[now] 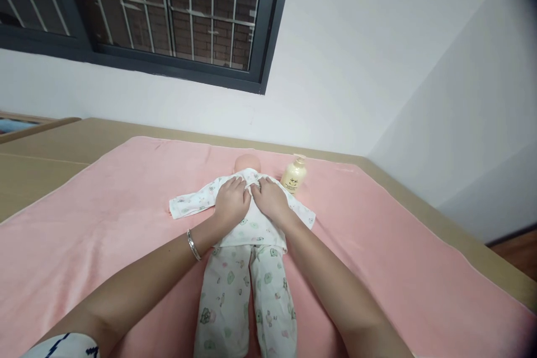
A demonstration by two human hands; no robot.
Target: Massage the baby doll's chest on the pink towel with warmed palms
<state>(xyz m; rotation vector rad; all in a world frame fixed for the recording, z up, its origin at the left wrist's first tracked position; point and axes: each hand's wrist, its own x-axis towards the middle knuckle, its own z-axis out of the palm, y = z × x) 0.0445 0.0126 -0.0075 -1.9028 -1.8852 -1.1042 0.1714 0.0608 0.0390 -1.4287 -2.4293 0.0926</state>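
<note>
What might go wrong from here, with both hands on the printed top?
The pump bottle stands close to the right hand on a soft-looking pink blanket; a sideways swing might tip it. The bracelet behind the left hand could snag the printed top.

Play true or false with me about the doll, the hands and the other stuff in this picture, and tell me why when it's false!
1. The left hand and the right hand both rest on the white top. True.
2. In the picture, the bottle is to the left of the doll. False: it is to the right.
3. The blanket under the doll is pink. True.
4. The bracelet is on the right wrist. False: it is on the left wrist.
5. The window frame is dark. True.
6. The trousers are plain black. False: they are white with little printed pictures.
</note>
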